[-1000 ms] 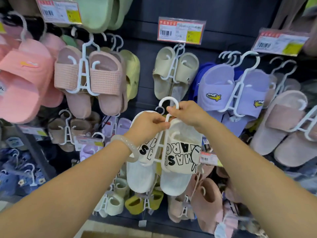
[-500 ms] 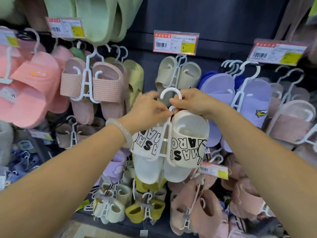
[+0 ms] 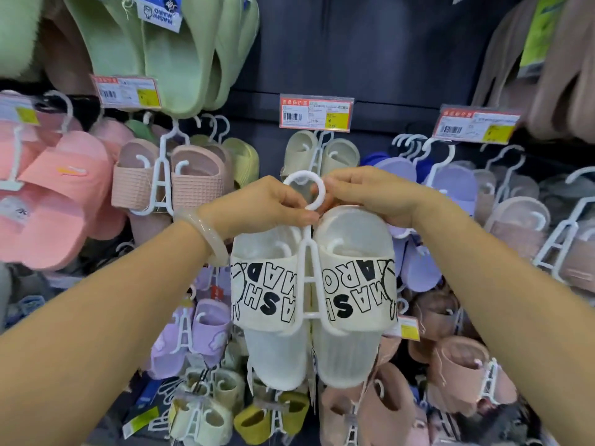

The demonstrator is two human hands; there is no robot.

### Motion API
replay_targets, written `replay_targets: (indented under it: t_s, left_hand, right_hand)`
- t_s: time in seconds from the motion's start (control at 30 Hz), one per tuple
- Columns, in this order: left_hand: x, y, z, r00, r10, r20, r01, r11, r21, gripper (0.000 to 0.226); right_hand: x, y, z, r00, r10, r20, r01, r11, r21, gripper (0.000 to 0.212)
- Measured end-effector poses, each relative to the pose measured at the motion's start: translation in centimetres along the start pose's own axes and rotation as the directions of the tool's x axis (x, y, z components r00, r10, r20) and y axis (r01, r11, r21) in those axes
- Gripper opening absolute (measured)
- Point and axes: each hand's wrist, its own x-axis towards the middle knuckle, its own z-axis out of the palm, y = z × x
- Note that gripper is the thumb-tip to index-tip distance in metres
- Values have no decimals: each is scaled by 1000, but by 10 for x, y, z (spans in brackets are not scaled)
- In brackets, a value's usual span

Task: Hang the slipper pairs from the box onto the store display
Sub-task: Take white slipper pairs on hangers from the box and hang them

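Note:
A pair of white slippers with black lettering hangs on a white plastic hanger in front of the display wall. My left hand pinches the left side of the hanger's hook, and my right hand grips the right side of it. The hook is held just below a beige slipper pair that hangs on a peg under a price tag. Whether the hook touches the peg is hidden by my fingers.
The dark wall is crowded with hung pairs: pink woven slippers and coral slippers at left, green ones above, lilac ones at right, small yellow and pink pairs below.
Both hands have lifted the white slipper pair upward and closer to the peg with the beige slippers; the view has tilted up with them.

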Motion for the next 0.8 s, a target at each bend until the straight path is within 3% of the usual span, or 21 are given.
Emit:
replay_targets:
  t_s: [0.1, 0.2, 0.47, 0.57, 0.63, 0.7, 0.8]
  left_hand:
    - [-7, 12, -9, 999, 47, -19, -47, 999, -25, 11]
    - [-10, 25, -19, 996, 79, -43, -80, 997, -19, 10]
    - [-13, 64, -51, 976, 194, -94, -188, 979, 73, 22]
    - [-21, 69, -59, 928, 327, -176, -318, 945, 76, 23]
    - [-27, 60, -61, 852, 397, -342, -432, 901, -31, 18]
    - [-31, 40, -63, 830, 295, -474, -434, 875, -215, 40]
    - [-39, 8, -59, 940, -6, -341, -200, 800, -565, 74]
  right_hand:
    - [-13, -13, -5, 999, 18, 50, -13, 995, -96, 30]
    - [-15, -31, -3, 998, 23, -61, -31, 990, -139, 19]
    - [-19, -79, -9, 956, -114, -270, 44, 967, -253, 47]
    - [-25, -96, -13, 946, -150, -287, 71, 960, -270, 38]
    - [-28, -107, -17, 940, -147, -309, 72, 968, -241, 36]
    - [-31, -116, -22, 935, -137, -327, 66, 974, -218, 40]
    - [-34, -126, -31, 921, -132, -367, 68, 981, -181, 30]
